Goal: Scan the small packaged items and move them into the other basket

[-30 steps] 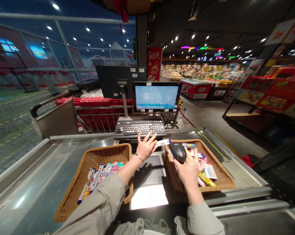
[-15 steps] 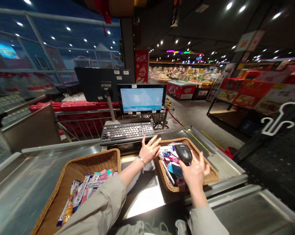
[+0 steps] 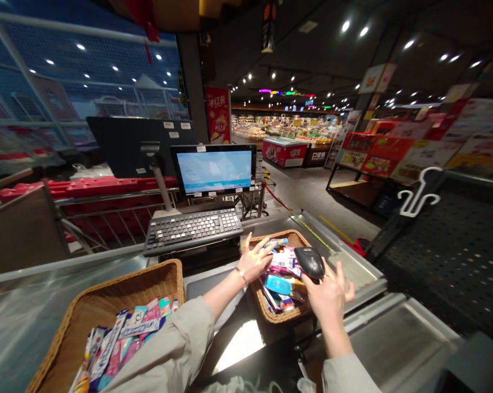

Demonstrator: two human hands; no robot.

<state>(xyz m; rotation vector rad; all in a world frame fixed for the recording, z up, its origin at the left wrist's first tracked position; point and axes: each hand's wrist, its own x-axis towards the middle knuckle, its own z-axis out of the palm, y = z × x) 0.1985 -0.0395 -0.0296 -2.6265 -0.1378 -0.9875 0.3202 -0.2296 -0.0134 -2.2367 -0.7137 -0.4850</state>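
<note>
My right hand (image 3: pixel 328 293) grips a black handheld barcode scanner (image 3: pixel 310 262) above the right wicker basket (image 3: pixel 273 317), with some of its fingers spread. Over the same basket's left rim reaches my left hand (image 3: pixel 256 262), fingers apart and holding nothing that I can see. Its fingertips are close to the packets; whether they touch cannot be told. Inside lie small colourful packets (image 3: pixel 286 261) and a bright blue item (image 3: pixel 278 284). The left wicker basket (image 3: pixel 72 311) holds several long snack packets (image 3: pixel 125 333), partly covered by my left sleeve.
A keyboard (image 3: pixel 194 229) and a lit monitor (image 3: pixel 215 170) stand behind the baskets. Left of them is a second screen (image 3: pixel 134 146), its back towards me. Between the baskets a bright patch (image 3: pixel 241 345) shows on the counter. A black perforated panel (image 3: pixel 443 262) stands at the right.
The view has turned to the right, so the counter things sit further left. My left hand has moved further over the right basket. The scanner stays in my right hand.
</note>
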